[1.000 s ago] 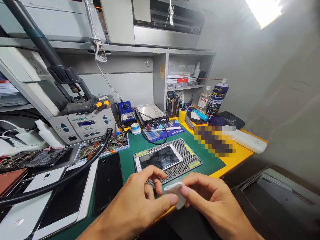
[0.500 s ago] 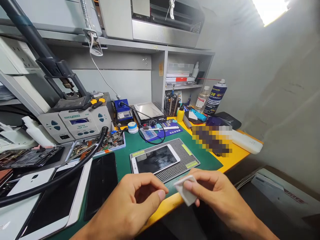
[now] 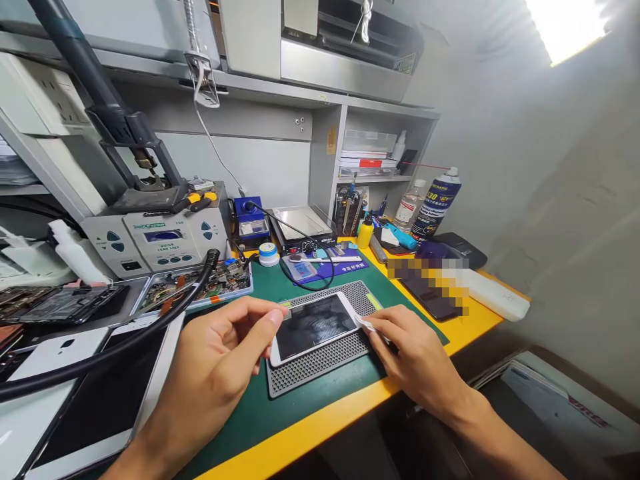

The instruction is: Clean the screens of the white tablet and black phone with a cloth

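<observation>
White-framed smartphone with black glass screen [image 3: 316, 327], lying screen up on grey perforated rectangular pad [image 3: 320, 367], middle of the bench. Long axis runs near left to far right, slightly oblique to the yellow bench edge [image 3: 300, 443]; can't tell which end is the top. Pad sits on green work mat [image 3: 250, 433].

Right hand [image 3: 410, 347] pinches small white folded cloth [image 3: 365, 323] between thumb and fingers, cloth at the phone's right end. Left hand [image 3: 220, 360] at the phone's left end, fingers curled, thumb tip close to index fingertip; can't tell if it touches the phone or grips anything. Hands apart, phone between them.

Versus half a second ago: cloth was up near the bench's near edge, clear of the phone, broad face showing; now at the phone's right end, mostly covered by fingers. Hands were closer together on the near side; now spread to either end of the phone. Phone lies on the pad in both.
</observation>
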{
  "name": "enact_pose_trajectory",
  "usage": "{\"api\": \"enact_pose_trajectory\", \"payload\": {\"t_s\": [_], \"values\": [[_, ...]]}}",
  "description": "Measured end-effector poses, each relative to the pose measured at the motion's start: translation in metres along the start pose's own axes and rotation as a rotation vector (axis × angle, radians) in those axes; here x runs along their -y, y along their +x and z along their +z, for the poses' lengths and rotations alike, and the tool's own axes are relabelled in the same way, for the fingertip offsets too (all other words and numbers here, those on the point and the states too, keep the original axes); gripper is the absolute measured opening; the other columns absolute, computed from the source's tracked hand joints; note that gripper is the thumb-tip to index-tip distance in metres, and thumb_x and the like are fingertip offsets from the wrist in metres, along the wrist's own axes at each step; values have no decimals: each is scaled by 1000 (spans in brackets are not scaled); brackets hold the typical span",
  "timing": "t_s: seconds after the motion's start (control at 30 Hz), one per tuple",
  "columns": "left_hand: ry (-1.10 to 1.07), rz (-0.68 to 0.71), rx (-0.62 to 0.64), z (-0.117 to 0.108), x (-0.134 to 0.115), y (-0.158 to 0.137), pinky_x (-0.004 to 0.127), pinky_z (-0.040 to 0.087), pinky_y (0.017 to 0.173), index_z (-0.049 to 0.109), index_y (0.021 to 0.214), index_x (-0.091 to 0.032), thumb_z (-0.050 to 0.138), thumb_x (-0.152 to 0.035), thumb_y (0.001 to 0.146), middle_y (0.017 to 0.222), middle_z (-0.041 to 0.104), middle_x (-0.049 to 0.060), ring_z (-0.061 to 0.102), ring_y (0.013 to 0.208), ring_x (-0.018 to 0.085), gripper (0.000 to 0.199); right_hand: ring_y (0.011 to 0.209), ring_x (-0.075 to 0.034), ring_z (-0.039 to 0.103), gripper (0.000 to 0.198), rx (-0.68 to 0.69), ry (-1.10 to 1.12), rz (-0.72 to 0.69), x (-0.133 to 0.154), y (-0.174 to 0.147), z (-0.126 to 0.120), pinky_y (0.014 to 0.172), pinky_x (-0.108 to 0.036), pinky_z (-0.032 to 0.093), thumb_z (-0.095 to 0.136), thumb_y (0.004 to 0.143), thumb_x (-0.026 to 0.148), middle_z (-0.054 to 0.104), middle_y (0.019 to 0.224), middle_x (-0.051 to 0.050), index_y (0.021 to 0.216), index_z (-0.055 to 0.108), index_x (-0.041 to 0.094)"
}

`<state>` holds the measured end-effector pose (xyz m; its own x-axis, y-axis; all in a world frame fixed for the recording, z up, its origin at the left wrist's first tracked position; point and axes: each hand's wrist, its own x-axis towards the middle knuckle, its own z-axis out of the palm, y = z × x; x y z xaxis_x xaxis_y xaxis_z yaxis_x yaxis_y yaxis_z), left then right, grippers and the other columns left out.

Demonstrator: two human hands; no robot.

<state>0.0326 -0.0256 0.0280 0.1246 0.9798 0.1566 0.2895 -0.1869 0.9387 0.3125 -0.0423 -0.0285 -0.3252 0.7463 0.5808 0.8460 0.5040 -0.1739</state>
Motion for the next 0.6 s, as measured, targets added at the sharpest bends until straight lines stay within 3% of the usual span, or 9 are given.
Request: {"api": "enact_pose_trajectory", "payload": {"t_s": [0.1, 0.2, 0.37, 0.6], "values": [[317, 183, -128, -7, 4, 7, 26, 48, 62, 71, 92, -24, 62, -48, 90, 79, 69, -1, 60, 66, 15, 27, 93, -26, 61, 18, 30, -36, -39, 4, -4, -3, 80, -42, 53, 55, 99, 14, 70, 104, -11, 110, 68, 15], [533, 367, -170, -8, 11, 14, 30, 51, 75, 71, 90, -23, 58, -36, 92, 89, 70, 2, 63, 79, 19, 18, 99, -27, 61, 21, 57, -44, -38, 6, -4, -3, 84, -44, 53, 54, 99, 14, 70, 110, -12, 115, 67, 16], [585, 534, -226, -4, 17, 16, 33, 50, 80, 69, 89, -20, 55, -24, 93, 89, 69, 4, 62, 87, 20, 15, 101, -28, 61, 21, 102, -35, -3, 8, 3, -5, 86, -46, 53, 51, 100, 17, 70, 112, -12, 113, 68, 18], [582, 605, -301, -4, 15, 16, 32, 49, 73, 69, 88, -18, 56, -20, 93, 87, 69, 5, 61, 85, 20, 14, 107, -30, 58, 27, 141, -35, 14, 8, 13, -6, 90, -50, 53, 47, 102, 19, 68, 117, -13, 118, 68, 19]]}}
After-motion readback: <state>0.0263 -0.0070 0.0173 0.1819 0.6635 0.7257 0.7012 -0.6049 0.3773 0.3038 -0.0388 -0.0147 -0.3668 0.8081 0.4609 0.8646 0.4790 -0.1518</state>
